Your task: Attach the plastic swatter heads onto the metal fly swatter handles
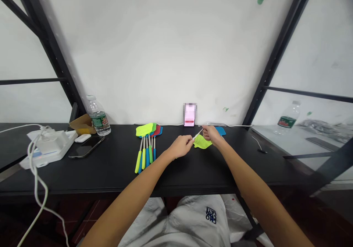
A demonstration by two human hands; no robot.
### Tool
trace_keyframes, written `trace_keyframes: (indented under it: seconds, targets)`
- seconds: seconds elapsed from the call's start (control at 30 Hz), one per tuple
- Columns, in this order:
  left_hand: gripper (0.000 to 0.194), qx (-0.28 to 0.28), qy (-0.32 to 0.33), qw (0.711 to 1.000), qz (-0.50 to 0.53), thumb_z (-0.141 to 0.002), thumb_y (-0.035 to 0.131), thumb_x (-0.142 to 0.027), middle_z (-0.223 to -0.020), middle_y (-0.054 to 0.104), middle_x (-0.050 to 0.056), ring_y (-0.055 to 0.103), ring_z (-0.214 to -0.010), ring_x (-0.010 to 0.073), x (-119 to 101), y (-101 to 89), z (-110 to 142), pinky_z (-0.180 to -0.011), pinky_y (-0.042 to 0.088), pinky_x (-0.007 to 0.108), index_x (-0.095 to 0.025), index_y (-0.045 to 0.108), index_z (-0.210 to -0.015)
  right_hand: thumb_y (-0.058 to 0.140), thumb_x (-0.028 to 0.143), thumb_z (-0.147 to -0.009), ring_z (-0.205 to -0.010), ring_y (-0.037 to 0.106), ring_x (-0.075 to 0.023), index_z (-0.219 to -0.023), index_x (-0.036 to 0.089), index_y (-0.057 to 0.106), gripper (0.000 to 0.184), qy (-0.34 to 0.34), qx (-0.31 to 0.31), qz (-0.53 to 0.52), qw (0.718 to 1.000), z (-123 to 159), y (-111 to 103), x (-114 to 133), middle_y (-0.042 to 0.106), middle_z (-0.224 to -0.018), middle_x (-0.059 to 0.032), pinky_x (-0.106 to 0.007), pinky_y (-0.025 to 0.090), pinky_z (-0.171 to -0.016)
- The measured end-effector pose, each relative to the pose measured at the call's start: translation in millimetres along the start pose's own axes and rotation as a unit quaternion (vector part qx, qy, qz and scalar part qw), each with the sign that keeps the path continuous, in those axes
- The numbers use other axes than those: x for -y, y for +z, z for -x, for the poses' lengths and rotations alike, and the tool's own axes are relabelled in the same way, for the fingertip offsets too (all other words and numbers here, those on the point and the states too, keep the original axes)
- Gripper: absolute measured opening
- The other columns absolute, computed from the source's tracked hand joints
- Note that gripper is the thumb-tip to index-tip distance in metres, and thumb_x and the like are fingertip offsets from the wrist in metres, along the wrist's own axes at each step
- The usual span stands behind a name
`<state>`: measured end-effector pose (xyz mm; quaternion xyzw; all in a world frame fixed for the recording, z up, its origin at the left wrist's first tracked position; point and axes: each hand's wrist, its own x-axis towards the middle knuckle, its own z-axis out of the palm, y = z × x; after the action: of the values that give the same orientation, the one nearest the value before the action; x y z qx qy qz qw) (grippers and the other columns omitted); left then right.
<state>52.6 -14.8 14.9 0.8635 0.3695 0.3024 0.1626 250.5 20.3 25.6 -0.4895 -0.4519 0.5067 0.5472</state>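
Head view: left hand [182, 146] and right hand [211, 134] tight round slim silvery rod [197, 134]; perforated lime paddle [202, 143] nearby

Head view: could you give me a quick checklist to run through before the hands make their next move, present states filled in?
1. Left hand and right hand both gripping the thin silver shaft: ok.
2. Shaft joined to the yellow-green swatter head: cannot tell.
3. Bunched swatters clear of both hands: ok.
4. Blue swatter head fully visible: not ok, partly hidden by the right hand.
5. Water bottle at far left standing: ok.
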Motion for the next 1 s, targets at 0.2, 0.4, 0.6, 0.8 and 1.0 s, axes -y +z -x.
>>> trace_keyframes:
  seconds: [0.2,0.4,0.6,0.8,1.0]
  targets:
    - [0.033,-0.012,-0.014,1.000,-0.015,-0.091,0.045,-0.041,-0.057,0.053,-0.002,0.046,-0.055,0.0118,3.3,0.1,4.0,-0.054,0.026,0.024,-0.018,0.056,-0.069,0.048,0.032,-0.090,-0.034,0.020,-0.0036,-0.053,0.022,0.029,0.043,-0.032,0.020,0.022,0.999,2.7,2.7,-11.1,0.022,-0.043,0.0083,-0.017,0.012,-0.033]
    - [0.035,-0.011,-0.019,0.999,-0.024,-0.091,0.044,-0.042,-0.056,0.053,-0.001,0.044,-0.054,0.0116,2.9,-1.5,4.0,-0.053,0.026,0.024,-0.018,0.059,-0.069,0.053,0.037,-0.088,-0.035,0.022,-0.0039,-0.055,0.021,0.034,0.041,-0.053,0.034,0.023,0.998,3.2,3.3,-15.2,0.026,-0.044,0.0077,-0.017,0.014,-0.034]
    - [0.033,-0.014,-0.026,0.999,-0.023,-0.089,0.047,-0.044,-0.063,0.060,0.000,0.049,-0.058,0.0121,3.2,-5.0,4.2,-0.054,0.028,0.024,-0.018,0.062,-0.074,0.053,0.035,-0.088,-0.033,0.023,-0.0045,-0.058,0.022,0.031,0.039,-0.069,-0.063,-0.016,0.996,-3.1,-5.7,-9.0,0.026,-0.043,0.0080,-0.017,0.014,-0.032]
    - [0.035,-0.021,-0.015,1.000,-0.012,-0.090,0.047,-0.043,-0.059,0.056,-0.001,0.047,-0.055,0.0115,5.3,-3.0,3.9,-0.053,0.028,0.023,-0.018,0.060,-0.070,0.048,0.029,-0.089,-0.033,0.021,-0.0046,-0.057,0.022,0.031,0.037,-0.086,-0.209,-0.065,0.972,-7.1,-12.0,-4.2,0.026,-0.042,0.0082,-0.017,0.016,-0.030]
    - [0.035,-0.028,-0.016,0.999,-0.009,-0.089,0.048,-0.044,-0.059,0.055,-0.001,0.048,-0.057,0.0120,2.9,-4.3,4.3,-0.053,0.029,0.024,-0.018,0.060,-0.069,0.050,0.027,-0.085,-0.033,0.025,-0.0053,-0.057,0.021,0.034,0.033,-0.097,-0.249,-0.053,0.962,-9.6,-18.0,-5.7,0.030,-0.042,0.0069,-0.018,0.015,-0.030]
